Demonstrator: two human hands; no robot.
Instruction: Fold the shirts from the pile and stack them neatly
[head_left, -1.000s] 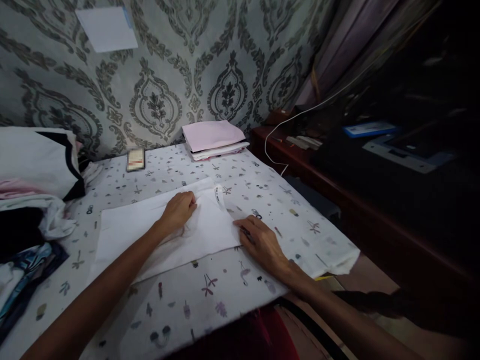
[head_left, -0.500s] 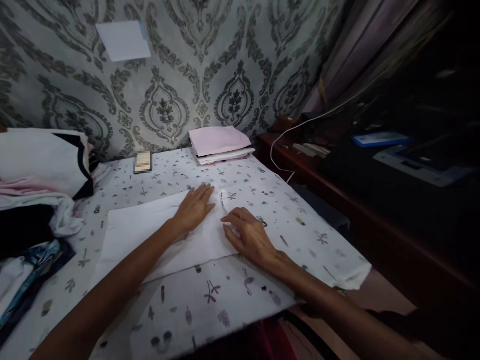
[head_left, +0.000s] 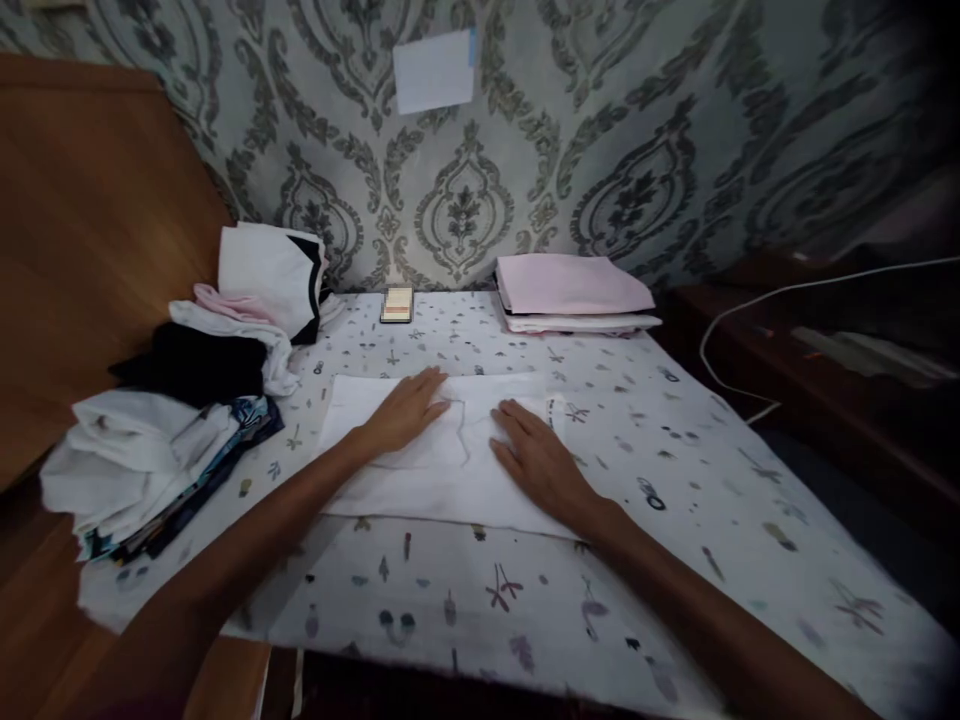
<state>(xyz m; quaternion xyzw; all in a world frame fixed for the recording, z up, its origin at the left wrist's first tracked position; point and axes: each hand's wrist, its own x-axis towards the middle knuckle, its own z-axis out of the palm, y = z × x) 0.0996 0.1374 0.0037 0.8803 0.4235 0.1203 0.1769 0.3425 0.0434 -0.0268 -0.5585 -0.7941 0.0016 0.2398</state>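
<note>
A white folded garment [head_left: 420, 485] lies flat in front of me, with a small printed neck label near its right end. Its kind does not show clearly. My left hand [head_left: 405, 412] rests flat on its left half, fingers stretched toward the wall. On the right half lies my right hand [head_left: 544, 465], palm down with the fingers extended. A few creases run across the cloth between the two hands. Neither hand grips anything. Beneath it spreads a white cloth printed with small figures [head_left: 450, 600].
A neat folded stack with a pink top piece [head_left: 574, 285] sits at the back right. Loose clothes [head_left: 150, 440] are heaped at the left beside a wooden panel [head_left: 90, 240]. A small phone-like object [head_left: 397, 305] is near the wall. A white cable [head_left: 780, 295] crosses dark furniture on the right.
The view has turned left, bringing the wooden panel and more of the clothes heap into sight. My right hand has moved from the garment's right end onto its surface, its fingers flatter now.
</note>
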